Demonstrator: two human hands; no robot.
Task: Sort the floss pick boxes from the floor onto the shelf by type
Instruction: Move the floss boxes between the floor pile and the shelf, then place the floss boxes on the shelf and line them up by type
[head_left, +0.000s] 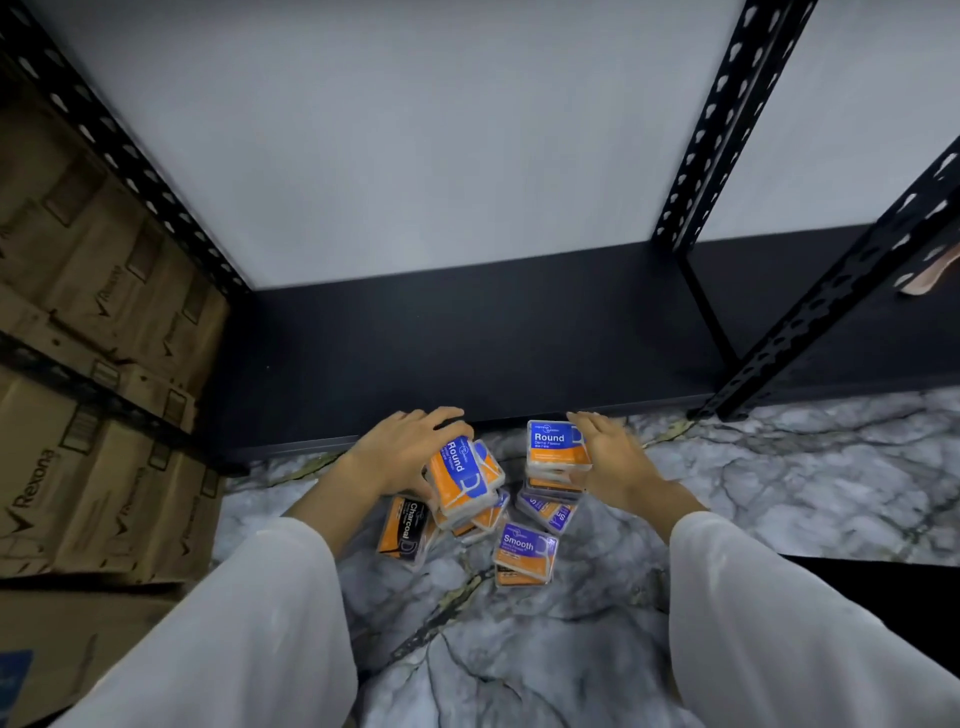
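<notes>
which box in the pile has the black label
The Charcoal box, at the pile's left edge beside the left hand's wrist; the other readable labels are blue Round or purple Smooth.

A pale grey wall (415, 145) is filling the upper view. Black perforated metal uprights (727, 124) are rising in front of it. The floor (753, 493) is showing white and grey marble veining. Brown cardboard cartons (93, 322), some printed "Rexona", are sitting stacked at the left, behind another slotted black post (119, 150).
</notes>
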